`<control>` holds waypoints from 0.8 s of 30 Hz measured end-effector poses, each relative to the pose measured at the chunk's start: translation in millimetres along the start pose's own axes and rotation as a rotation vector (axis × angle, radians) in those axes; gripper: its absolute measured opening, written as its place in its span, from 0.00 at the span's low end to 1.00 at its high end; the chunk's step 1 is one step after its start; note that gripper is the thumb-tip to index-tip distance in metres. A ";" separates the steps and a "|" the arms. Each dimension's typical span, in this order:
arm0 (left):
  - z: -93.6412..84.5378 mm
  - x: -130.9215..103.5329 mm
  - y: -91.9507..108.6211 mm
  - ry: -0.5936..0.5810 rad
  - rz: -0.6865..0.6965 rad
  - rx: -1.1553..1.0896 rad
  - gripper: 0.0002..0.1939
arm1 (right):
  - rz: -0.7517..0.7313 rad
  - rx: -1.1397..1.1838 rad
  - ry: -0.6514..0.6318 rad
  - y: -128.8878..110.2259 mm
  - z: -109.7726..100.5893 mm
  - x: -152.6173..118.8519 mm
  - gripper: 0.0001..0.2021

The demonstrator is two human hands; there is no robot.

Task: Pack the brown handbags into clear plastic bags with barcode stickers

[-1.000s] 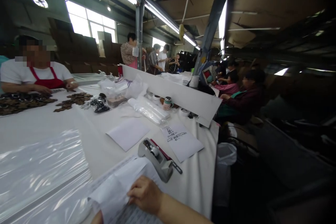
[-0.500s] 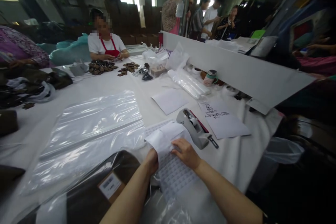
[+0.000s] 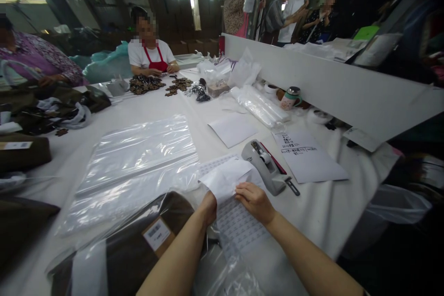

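Note:
Between my hands is a white label sheet with its near edge curled up. Rows of small printed marks show on the sheet below it. My left hand is curled at the left edge, its fingertips hidden under the paper. My right hand pinches the right side of the curled sheet between thumb and fingers. Under my left forearm lies a dark brown bag in clear plastic with a barcode tag. A grey tape dispenser stands just beyond my right hand.
Flat clear plastic bags lie to the left. Handwritten paper, a blank sheet, rolled plastic and a mug lie beyond. A white partition borders the right side. A co-worker sits across the table.
The view has turned a little left, so everything sits farther right in the picture. Both hands stay at the label sheet in nearly the same pose.

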State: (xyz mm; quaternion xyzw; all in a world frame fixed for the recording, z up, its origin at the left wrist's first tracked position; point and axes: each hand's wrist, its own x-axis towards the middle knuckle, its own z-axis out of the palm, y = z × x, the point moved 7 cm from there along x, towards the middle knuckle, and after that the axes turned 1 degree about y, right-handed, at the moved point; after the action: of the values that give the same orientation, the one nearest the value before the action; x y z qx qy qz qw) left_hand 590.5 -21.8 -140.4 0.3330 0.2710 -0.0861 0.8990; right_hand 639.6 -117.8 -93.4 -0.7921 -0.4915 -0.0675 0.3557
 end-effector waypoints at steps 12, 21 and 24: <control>-6.0 -11.7 -4.9 -0.066 0.001 -0.159 0.22 | 0.123 0.018 -0.013 9.2 2.5 -4.0 0.03; -9.0 -15.7 -1.5 0.016 -0.075 -0.220 0.22 | 0.220 0.098 0.070 8.9 0.0 -2.1 0.06; -10.1 -15.7 -2.3 0.027 -0.083 -0.219 0.21 | 0.226 0.136 0.080 8.6 -1.5 -2.3 0.06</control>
State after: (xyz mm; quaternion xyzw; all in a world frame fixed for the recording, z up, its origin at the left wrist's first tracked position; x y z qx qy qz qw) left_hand 572.3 -17.5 -139.5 0.2224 0.3047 -0.0887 0.9219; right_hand 645.9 -122.7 -97.7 -0.8130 -0.3880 -0.0251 0.4333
